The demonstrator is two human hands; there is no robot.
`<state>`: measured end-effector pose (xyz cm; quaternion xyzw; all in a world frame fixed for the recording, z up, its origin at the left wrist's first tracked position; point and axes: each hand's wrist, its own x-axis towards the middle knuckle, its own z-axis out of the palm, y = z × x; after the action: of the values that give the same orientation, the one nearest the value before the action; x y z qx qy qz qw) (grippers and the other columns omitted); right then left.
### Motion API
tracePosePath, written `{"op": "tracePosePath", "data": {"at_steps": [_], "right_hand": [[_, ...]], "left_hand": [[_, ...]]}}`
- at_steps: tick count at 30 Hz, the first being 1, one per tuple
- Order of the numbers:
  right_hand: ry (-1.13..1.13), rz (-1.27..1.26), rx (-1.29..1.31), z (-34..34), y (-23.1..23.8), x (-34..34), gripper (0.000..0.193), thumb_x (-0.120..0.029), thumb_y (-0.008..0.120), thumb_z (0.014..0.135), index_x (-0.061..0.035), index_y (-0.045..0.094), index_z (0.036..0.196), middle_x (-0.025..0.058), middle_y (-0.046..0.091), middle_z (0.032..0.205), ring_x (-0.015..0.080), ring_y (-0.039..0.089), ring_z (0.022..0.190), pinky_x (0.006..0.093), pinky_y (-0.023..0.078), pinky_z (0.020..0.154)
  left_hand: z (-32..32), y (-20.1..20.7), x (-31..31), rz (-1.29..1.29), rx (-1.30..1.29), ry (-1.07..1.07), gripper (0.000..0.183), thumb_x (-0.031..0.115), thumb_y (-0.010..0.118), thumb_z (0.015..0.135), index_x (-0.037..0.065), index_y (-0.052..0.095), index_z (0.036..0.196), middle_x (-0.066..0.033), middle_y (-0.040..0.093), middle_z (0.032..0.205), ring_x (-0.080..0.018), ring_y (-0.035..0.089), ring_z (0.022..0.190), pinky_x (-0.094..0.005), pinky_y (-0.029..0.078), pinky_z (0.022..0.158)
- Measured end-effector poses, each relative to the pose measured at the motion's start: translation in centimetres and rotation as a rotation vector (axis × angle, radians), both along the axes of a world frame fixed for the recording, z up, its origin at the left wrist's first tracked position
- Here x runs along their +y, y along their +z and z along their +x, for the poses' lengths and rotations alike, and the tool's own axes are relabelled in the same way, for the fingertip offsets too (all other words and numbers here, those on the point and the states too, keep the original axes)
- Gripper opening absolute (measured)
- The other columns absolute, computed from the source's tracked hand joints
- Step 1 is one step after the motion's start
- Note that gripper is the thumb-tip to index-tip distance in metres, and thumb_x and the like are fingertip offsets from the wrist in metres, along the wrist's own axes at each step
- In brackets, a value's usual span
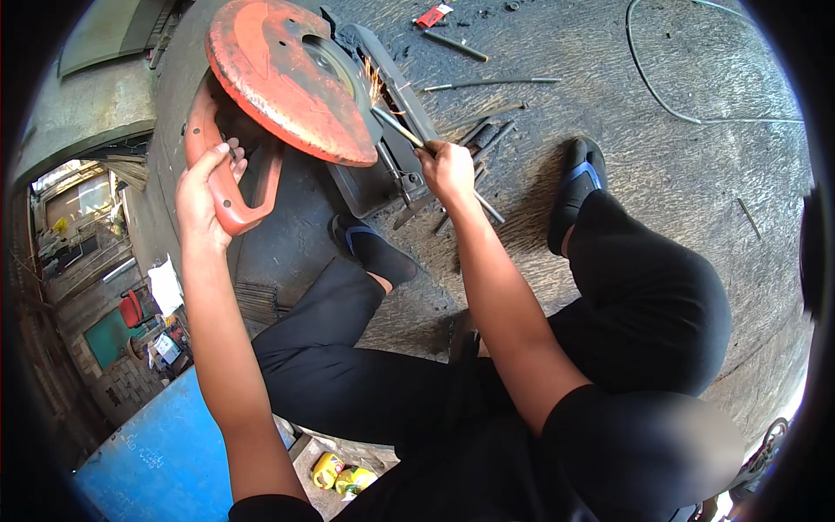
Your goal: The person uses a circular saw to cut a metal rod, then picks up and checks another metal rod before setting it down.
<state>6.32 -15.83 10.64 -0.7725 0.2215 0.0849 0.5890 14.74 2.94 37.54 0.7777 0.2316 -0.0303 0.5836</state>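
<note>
An orange-red chop saw with a worn round guard (291, 87) stands on the floor ahead of me. My left hand (204, 187) is wrapped round its orange loop handle (233, 202), fingers curled inside the loop. In my right hand (450, 174) is a thin metal rod (398, 128), gripped close to its near end. The rod's far end meets the edge of the cutting disc (348, 74), partly hidden by the guard. Orange sparks (374, 83) fly up from that contact. Below the disc runs the saw's dark metal base (361, 183).
Several loose rods (491, 82) and short cut pieces (457, 45) lie on the dusty floor beyond the saw. A looped grey cable (639, 61) is at the far right. My sandalled feet (581, 178) flank the saw base. A blue panel (161, 452) stands at lower left.
</note>
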Motion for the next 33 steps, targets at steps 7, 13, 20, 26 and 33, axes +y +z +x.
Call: {"op": "tracePosePath", "data": {"at_steps": [7,13,20,26,33], "right_hand": [[0.017,0.042,0.037,0.1,0.1,0.0,0.024,-0.027,0.067,0.08,-0.005,0.071,0.089,0.0216,0.064,0.073,0.037,0.065,0.073,0.0413,0.05,0.072],[0.056,0.074,0.039,0.0,0.3,-0.3,0.024,-0.025,0.066,0.08,-0.0035,0.071,0.09,0.023,0.064,0.075,0.0373,0.065,0.075,0.0412,0.05,0.074],[0.186,0.098,0.055,1.0,0.3,-1.3,0.031,-0.03,0.06,0.085,-0.0016,0.068,0.093,0.0243,0.065,0.084,0.0407,0.063,0.086,0.0442,0.049,0.079],[0.239,0.19,0.148,2.0,0.2,-3.3,0.043,-0.04,0.051,0.089,-0.0006,0.069,0.092,0.0269,0.065,0.09,0.0401,0.062,0.093,0.044,0.046,0.083],[0.264,0.26,0.197,2.3,0.3,-3.6,0.044,-0.039,0.052,0.089,0.0016,0.069,0.088,0.0257,0.065,0.085,0.0383,0.064,0.089,0.0421,0.047,0.081]], "left_hand": [[0.0,0.0,0.0,-0.006,0.005,-0.003,0.036,0.007,0.062,0.082,-0.007,0.053,0.114,-0.0156,0.062,0.1,-0.0216,0.061,0.088,-0.0333,0.051,0.08],[0.1,0.1,0.2,-0.022,0.033,-0.01,0.041,0.006,0.062,0.083,-0.005,0.048,0.12,-0.0161,0.059,0.106,-0.0225,0.059,0.094,-0.0334,0.051,0.084],[0.0,0.0,-0.2,-0.017,-0.003,0.003,0.04,0.006,0.062,0.082,-0.006,0.05,0.119,-0.0155,0.06,0.106,-0.0225,0.06,0.094,-0.0331,0.05,0.084],[-0.1,0.2,-0.4,0.048,-0.02,-0.021,0.038,0.006,0.063,0.081,-0.006,0.053,0.116,-0.0145,0.062,0.102,-0.0211,0.061,0.091,-0.0315,0.051,0.081],[0.0,0.2,-0.1,0.079,-0.004,-0.036,0.035,0.006,0.063,0.082,-0.007,0.053,0.114,-0.0152,0.062,0.1,-0.0209,0.061,0.088,-0.0315,0.051,0.079]]}}
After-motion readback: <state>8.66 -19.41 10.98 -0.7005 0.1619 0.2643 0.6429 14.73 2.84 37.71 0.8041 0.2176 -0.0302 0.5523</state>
